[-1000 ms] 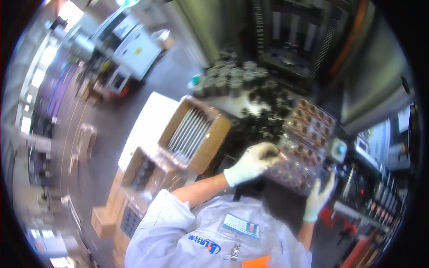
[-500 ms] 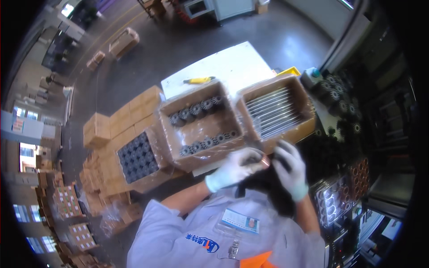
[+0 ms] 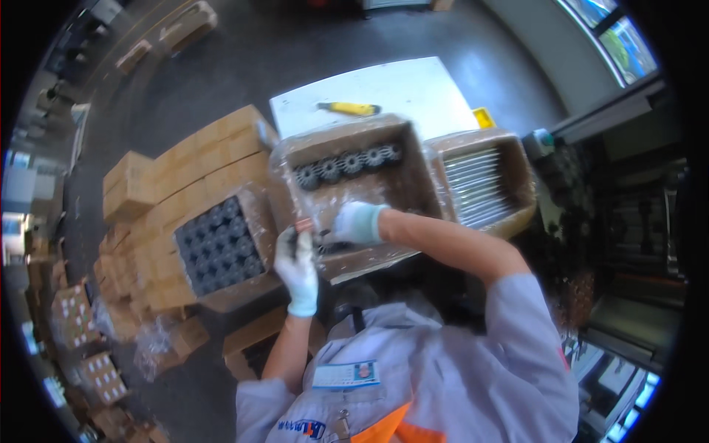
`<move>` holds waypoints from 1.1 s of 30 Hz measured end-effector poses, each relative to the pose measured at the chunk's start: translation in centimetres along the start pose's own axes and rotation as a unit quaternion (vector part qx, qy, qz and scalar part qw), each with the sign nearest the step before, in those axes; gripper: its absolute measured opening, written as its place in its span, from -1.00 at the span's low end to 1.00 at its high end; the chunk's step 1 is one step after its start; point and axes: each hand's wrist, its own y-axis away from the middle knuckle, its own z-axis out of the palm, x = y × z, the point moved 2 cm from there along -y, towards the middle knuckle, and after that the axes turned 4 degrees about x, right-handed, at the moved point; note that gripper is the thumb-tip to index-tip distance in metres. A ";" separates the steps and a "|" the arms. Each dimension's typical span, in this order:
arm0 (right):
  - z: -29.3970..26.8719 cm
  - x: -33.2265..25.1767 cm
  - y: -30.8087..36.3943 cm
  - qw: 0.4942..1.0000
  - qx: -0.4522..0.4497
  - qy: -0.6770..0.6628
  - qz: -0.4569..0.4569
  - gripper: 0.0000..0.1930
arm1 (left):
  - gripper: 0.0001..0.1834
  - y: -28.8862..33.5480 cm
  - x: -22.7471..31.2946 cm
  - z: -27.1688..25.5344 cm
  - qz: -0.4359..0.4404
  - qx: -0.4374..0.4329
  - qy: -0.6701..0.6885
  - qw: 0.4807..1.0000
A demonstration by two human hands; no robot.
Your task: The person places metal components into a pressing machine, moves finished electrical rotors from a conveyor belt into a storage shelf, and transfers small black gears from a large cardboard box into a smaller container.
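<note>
My left hand (image 3: 297, 267), in a white glove, is closed with a small copper-coloured ring (image 3: 303, 224) at its fingertips, by the near left corner of the middle carton (image 3: 436, 184). My right hand (image 3: 357, 222), gloved too, reaches across into that carton over its near side. Its fingers are curled downward, and what they grip, if anything, is hidden. Dark toothed gear-like parts (image 3: 351, 162) stand in a row along the carton's far side. More such parts near my right hand are mostly covered by it.
Left of the middle carton, another carton holds rows of dark cylindrical parts (image 3: 218, 247). At right, a carton contains shiny metal rods (image 3: 476, 188). Behind, a yellow-handled tool (image 3: 348, 108) lies on a white tabletop (image 3: 413, 81). Closed cardboard boxes (image 3: 199, 159) are stacked at left; dark machinery (image 3: 628, 251) stands at right.
Both hands have moved left from in front of the rod carton. My right hand now reaches into the middle carton, while my left hand still holds the copper-coloured ring. The view has shifted.
</note>
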 end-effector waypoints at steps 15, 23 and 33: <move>-0.2 4.9 -2.7 0.996 0.029 0.009 -0.078 -0.76 | -0.73 -0.4 1.2 -0.1 0.036 0.030 -0.114 0.992; 0.2 5.1 2.3 0.994 0.048 -0.098 0.019 -0.43 | -0.76 -0.4 0.4 0.6 0.025 0.043 -0.044 0.998; 0.7 4.5 1.9 0.986 0.052 -0.129 0.092 -0.40 | -0.74 0.0 0.2 -0.1 0.003 0.048 -0.019 0.999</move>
